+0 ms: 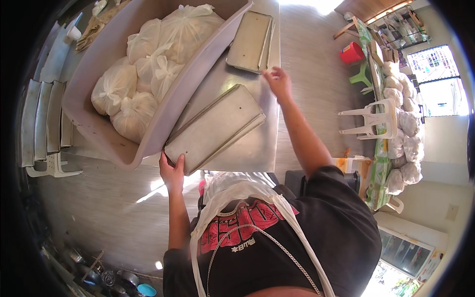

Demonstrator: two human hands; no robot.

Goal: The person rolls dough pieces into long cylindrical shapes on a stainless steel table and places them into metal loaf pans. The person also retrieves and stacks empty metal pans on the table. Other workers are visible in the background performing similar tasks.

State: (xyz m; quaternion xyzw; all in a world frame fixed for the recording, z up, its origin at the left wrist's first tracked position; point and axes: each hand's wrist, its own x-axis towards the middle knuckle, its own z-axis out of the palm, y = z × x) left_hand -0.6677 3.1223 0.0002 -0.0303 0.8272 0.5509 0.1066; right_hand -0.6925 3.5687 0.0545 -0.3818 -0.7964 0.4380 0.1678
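Note:
My left hand (pixel 173 171) grips the near end of a stack of long metal loaf pans (pixel 219 126), thumb on the top one. They lie slantwise over a stainless steel table (pixel 256 148), bottoms up as far as I can tell. At the near corner of a second pan stack (pixel 249 41), farther off on the same table, is my right hand (pixel 278 81). Its fingers are apart and slightly curled, and nothing shows in them. Whether a fingertip touches that stack, I cannot tell.
A large plastic tub (pixel 189 78) with several tied plastic bags (pixel 113 87) fills the table's left side. More metal pans (pixel 41 118) stand at far left. Rightward are a white plastic chair (pixel 386 115), a red bucket (pixel 351 52) and a long table with many filled bags (pixel 410 122).

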